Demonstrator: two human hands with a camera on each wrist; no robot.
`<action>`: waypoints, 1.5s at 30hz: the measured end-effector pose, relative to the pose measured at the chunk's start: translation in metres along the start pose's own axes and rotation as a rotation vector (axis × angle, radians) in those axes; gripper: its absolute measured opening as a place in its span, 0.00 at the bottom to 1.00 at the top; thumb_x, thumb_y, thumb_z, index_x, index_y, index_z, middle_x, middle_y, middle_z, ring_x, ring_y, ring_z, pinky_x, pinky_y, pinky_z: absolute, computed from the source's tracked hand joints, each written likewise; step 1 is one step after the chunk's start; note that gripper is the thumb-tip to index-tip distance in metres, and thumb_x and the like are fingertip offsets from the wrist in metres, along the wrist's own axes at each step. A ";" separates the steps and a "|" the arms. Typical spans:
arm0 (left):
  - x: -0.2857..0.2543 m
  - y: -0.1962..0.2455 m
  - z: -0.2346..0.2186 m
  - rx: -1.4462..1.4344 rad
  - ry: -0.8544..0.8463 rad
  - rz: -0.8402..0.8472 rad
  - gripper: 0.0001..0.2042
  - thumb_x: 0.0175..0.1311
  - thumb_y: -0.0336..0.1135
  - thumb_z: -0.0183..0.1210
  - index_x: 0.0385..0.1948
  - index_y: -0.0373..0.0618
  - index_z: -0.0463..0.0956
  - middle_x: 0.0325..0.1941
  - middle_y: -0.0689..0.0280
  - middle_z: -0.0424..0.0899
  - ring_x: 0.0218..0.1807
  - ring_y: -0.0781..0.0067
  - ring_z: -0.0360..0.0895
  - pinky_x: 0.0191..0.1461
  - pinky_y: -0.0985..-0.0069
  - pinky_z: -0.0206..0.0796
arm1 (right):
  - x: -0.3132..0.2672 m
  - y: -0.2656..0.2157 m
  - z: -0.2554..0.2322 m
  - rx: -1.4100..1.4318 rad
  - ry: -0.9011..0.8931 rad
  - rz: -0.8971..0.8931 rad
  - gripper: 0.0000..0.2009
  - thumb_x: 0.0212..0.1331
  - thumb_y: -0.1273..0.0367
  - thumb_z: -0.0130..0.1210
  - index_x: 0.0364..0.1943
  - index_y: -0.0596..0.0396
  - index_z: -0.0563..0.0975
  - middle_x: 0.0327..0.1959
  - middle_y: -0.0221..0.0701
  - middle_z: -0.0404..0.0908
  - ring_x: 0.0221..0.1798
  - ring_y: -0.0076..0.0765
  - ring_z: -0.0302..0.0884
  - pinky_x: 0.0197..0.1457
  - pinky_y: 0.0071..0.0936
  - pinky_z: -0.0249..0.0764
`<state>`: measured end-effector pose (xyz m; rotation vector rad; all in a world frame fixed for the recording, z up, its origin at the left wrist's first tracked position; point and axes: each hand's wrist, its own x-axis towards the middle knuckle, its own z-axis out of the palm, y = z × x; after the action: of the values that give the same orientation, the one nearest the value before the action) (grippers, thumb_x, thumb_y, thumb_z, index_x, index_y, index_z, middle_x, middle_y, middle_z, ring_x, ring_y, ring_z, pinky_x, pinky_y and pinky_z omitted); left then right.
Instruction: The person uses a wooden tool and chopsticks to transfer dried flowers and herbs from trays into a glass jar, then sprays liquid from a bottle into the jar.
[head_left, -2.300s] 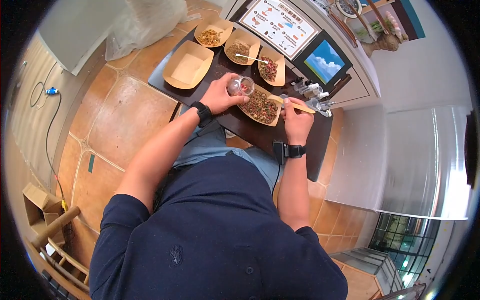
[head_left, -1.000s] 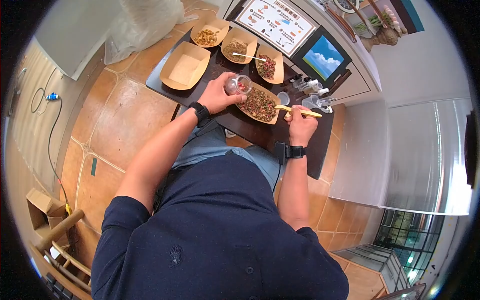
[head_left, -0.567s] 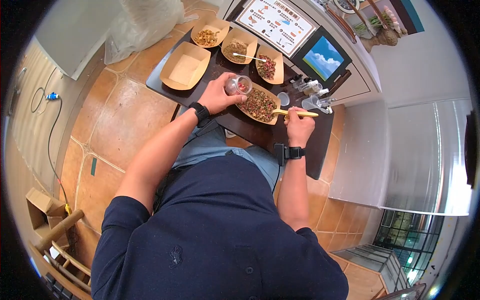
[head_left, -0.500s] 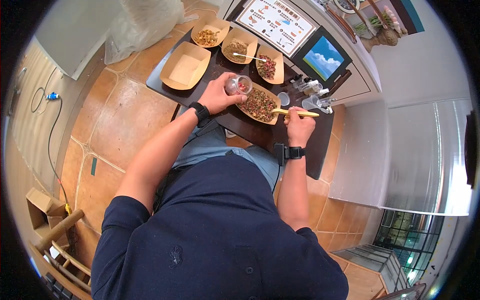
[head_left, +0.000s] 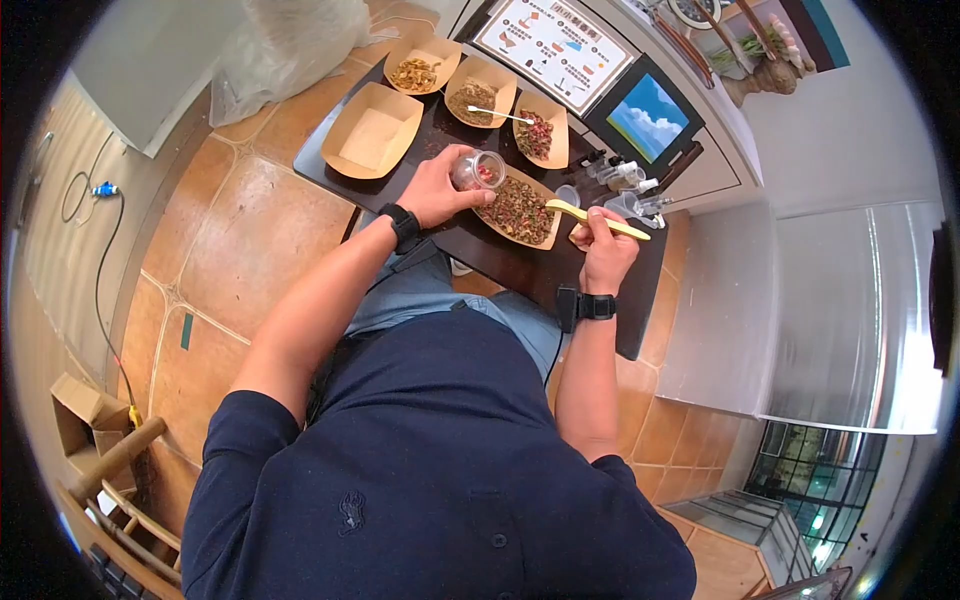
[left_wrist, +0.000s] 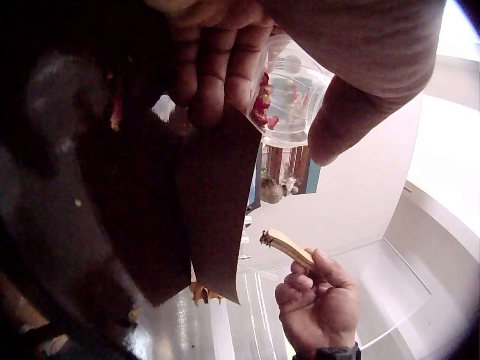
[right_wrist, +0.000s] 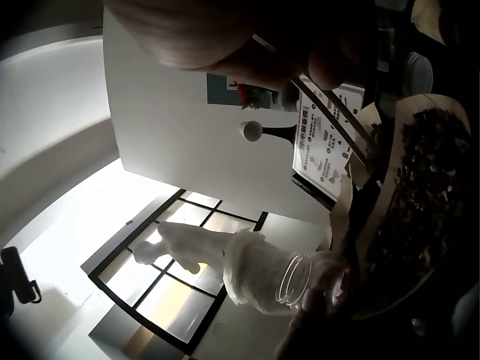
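My left hand (head_left: 437, 192) grips a clear glass jar (head_left: 487, 168), tilted, its mouth toward the right. A few red petals lie inside the jar, plain in the left wrist view. Pinched in my right hand (head_left: 608, 255) is a pair of pale bamboo tongs (head_left: 575, 211). Their tips hover at the right side of a paper tray (head_left: 554, 232) filled with chopped, dried red and green plant bits. Small dark bits cling at the tips of the tongs (left_wrist: 289, 248) in the left wrist view. The jar stands over the tray's left end.
Behind the filled tray, three paper trays hold dried plant matter; a white stick (head_left: 500, 116) lies across two. A bare paper tray (head_left: 372, 130) sits at left. Small bottles (head_left: 625, 178), a clear cup (head_left: 567, 195), a screen (head_left: 650, 118) and an instruction sheet (head_left: 556, 50) are at the back right.
My right hand has lifted the tongs' tips up from the plant bits and shifted slightly right, with the tongs now sloping up toward the jar. My left hand and the jar stay put.
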<state>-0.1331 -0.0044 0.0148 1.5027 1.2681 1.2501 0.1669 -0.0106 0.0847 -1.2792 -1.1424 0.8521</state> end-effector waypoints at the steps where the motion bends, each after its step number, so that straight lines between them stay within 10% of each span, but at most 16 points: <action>1: 0.000 0.000 0.000 -0.011 -0.003 -0.004 0.43 0.53 0.56 0.82 0.66 0.38 0.76 0.54 0.48 0.91 0.56 0.53 0.90 0.63 0.61 0.79 | 0.000 0.000 0.001 0.005 0.004 -0.004 0.06 0.72 0.71 0.66 0.44 0.62 0.87 0.26 0.29 0.86 0.24 0.22 0.82 0.28 0.22 0.77; 19: 0.000 0.000 0.000 0.002 0.004 0.016 0.39 0.55 0.52 0.82 0.65 0.40 0.76 0.52 0.55 0.91 0.52 0.65 0.89 0.60 0.66 0.80 | -0.008 0.005 0.018 -0.300 -0.076 -0.059 0.08 0.68 0.68 0.70 0.42 0.61 0.88 0.29 0.31 0.89 0.29 0.24 0.86 0.35 0.25 0.81; 26: 0.000 0.003 0.000 -0.007 0.000 0.006 0.41 0.53 0.54 0.82 0.65 0.38 0.76 0.53 0.48 0.91 0.55 0.54 0.90 0.62 0.62 0.80 | -0.014 0.006 0.026 -0.584 -0.100 -0.209 0.10 0.66 0.66 0.71 0.40 0.59 0.90 0.27 0.34 0.89 0.30 0.29 0.88 0.38 0.31 0.82; 29: -0.001 0.004 -0.002 0.005 0.006 0.013 0.41 0.53 0.54 0.82 0.65 0.38 0.76 0.53 0.49 0.91 0.56 0.54 0.90 0.62 0.62 0.80 | -0.014 0.007 0.032 -0.180 -0.150 0.103 0.10 0.68 0.66 0.70 0.42 0.60 0.89 0.27 0.33 0.89 0.28 0.26 0.87 0.36 0.29 0.81; 39: 0.000 0.002 -0.001 -0.018 -0.012 -0.008 0.40 0.54 0.54 0.81 0.65 0.41 0.76 0.53 0.54 0.90 0.54 0.62 0.88 0.62 0.64 0.79 | -0.010 0.003 0.027 -0.605 -0.123 -0.179 0.09 0.70 0.68 0.68 0.42 0.61 0.88 0.27 0.31 0.88 0.28 0.23 0.86 0.33 0.23 0.80; 41: 0.000 -0.002 0.000 0.002 -0.002 -0.005 0.40 0.54 0.54 0.81 0.65 0.41 0.76 0.53 0.54 0.90 0.54 0.63 0.88 0.62 0.65 0.79 | -0.012 0.005 0.034 -0.266 -0.186 0.117 0.09 0.70 0.67 0.68 0.41 0.61 0.88 0.28 0.31 0.89 0.28 0.24 0.86 0.34 0.23 0.80; 45: -0.001 -0.001 0.000 -0.004 0.010 0.003 0.40 0.54 0.54 0.81 0.65 0.40 0.76 0.53 0.54 0.90 0.54 0.63 0.89 0.61 0.64 0.79 | -0.012 -0.004 0.042 -0.090 -0.121 0.093 0.09 0.70 0.67 0.68 0.41 0.61 0.88 0.27 0.30 0.88 0.28 0.24 0.86 0.33 0.24 0.79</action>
<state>-0.1336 -0.0053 0.0136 1.4974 1.2692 1.2625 0.1231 -0.0110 0.0836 -1.3784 -1.2363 0.9664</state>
